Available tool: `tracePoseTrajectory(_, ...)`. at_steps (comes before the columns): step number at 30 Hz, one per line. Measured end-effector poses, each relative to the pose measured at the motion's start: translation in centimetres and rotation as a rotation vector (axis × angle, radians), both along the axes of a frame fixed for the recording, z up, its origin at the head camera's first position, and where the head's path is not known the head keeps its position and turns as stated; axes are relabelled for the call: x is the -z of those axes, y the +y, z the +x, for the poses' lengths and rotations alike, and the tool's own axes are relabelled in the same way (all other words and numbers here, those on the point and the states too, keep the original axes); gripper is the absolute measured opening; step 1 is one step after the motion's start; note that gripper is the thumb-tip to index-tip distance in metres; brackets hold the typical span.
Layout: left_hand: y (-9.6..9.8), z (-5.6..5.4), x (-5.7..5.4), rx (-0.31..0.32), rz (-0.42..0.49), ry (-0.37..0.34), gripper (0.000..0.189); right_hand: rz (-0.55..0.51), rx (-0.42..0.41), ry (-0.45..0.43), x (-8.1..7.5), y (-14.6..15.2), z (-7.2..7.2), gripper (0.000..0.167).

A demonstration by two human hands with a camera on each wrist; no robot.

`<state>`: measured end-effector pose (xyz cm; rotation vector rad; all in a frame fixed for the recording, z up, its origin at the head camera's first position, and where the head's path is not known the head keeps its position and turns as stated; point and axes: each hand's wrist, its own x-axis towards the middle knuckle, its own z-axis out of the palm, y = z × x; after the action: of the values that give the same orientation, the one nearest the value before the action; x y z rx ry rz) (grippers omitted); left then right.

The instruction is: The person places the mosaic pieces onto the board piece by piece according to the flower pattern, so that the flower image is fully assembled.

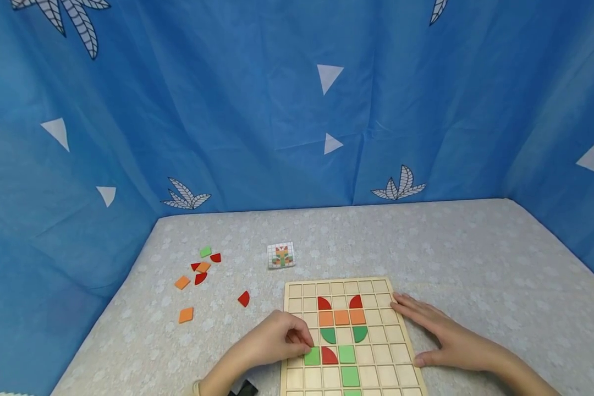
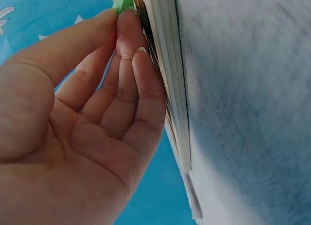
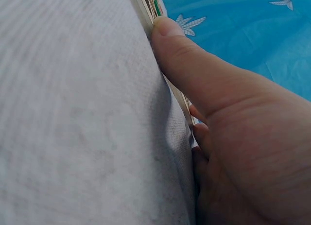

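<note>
Wooden grid board point(image 1: 385, 353) lies on the surface point(image 1: 500, 275), its near edge running out of the head view. Up its middle runs a column of three light-green squares point(image 1: 350, 376). At the board's left part, the left hand point(image 1: 277, 341) pinches a green tile point(image 1: 312, 357) between thumb and fingers; whether it is fully seated in a cell cannot be told. Spread, with thumb apart from fingers, the right hand point(image 1: 440, 338) touches the board's right edge. Farther up the board sit two dark-green quarter-circles point(image 1: 360, 333), a row of three orange squares point(image 1: 342, 317) and two red quarter-circles point(image 1: 356, 302). Loose pieces point(image 1: 186, 315) lie left of the board. Beyond its far left corner is a pattern card point(image 1: 281, 255); behind the board hangs a blue curtain point(image 1: 257, 137).
</note>
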<state>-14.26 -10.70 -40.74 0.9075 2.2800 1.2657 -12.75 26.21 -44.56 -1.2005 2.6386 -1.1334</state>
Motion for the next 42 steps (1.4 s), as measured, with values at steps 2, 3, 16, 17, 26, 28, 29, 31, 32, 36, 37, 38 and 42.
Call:
tracePoseTrajectory(2, 0.1, 0.1, -0.1, 0.009, -0.014, 0.027, 0.011, 0.001, 0.003, 0.001, 0.0, 0.0, 0.0, 0.087)
tracePoseTrajectory(3, 0.1, 0.1, -0.2, 0.012, -0.026, 0.052, 0.011, 0.002, 0.003, 0.001, -0.1, 0.0, 0.0, 0.087)
tracePoseTrajectory(16, 0.6, 0.4, -1.0, 0.040, -0.237, 0.356, 0.017, 0.051, 0.020, -0.010, -0.5, -0.1, 0.0, 0.088)
tracePoseTrajectory(17, 0.6, 0.4, -1.0, 0.043, -0.241, 0.357, 0.018, 0.045, 0.015, -0.006, -0.5, -0.1, 0.0, 0.088)
tracePoseTrajectory(26, 0.1, 0.2, -1.2, 0.034, -0.221, 0.330, 0.023, 0.031, 0.006, 0.030, -0.3, -0.3, -0.3, 0.090)
tracePoseTrajectory(28, -0.3, 0.1, -1.5, 0.023, -0.203, 0.320, 0.022, 0.031, 0.006, 0.027, -0.3, -0.2, -0.3, 0.090)
tracePoseTrajectory(29, -0.6, 0.0, -1.8, 0.013, -0.193, 0.306, 0.022, 0.032, 0.004, 0.025, -0.2, -0.2, -0.3, 0.090)
tracePoseTrajectory(31, -1.3, -0.3, -2.3, -0.008, -0.173, 0.284, 0.021, 0.035, 0.008, 0.016, -0.2, -0.2, -0.3, 0.089)
tracePoseTrajectory(32, -1.7, -0.4, -2.7, -0.021, -0.160, 0.273, 0.021, 0.030, 0.008, 0.012, -0.2, -0.2, -0.2, 0.090)
tracePoseTrajectory(36, -4.1, -1.1, -3.9, -0.101, -0.127, 0.260, 0.020, 0.024, 0.019, 0.014, -0.1, -0.1, 0.1, 0.090)
tracePoseTrajectory(37, -4.9, -1.4, -4.1, -0.126, -0.115, 0.255, 0.021, 0.025, 0.021, 0.009, -0.1, -0.1, 0.1, 0.089)
tracePoseTrajectory(38, -5.8, -1.6, -4.3, -0.157, -0.104, 0.250, 0.021, 0.027, 0.021, 0.013, 0.0, -0.1, 0.1, 0.089)
tracePoseTrajectory(42, -10.1, -2.8, -4.5, -0.315, -0.056, 0.243, 0.024, 0.032, 0.021, 0.017, 0.0, 0.0, 0.3, 0.089)
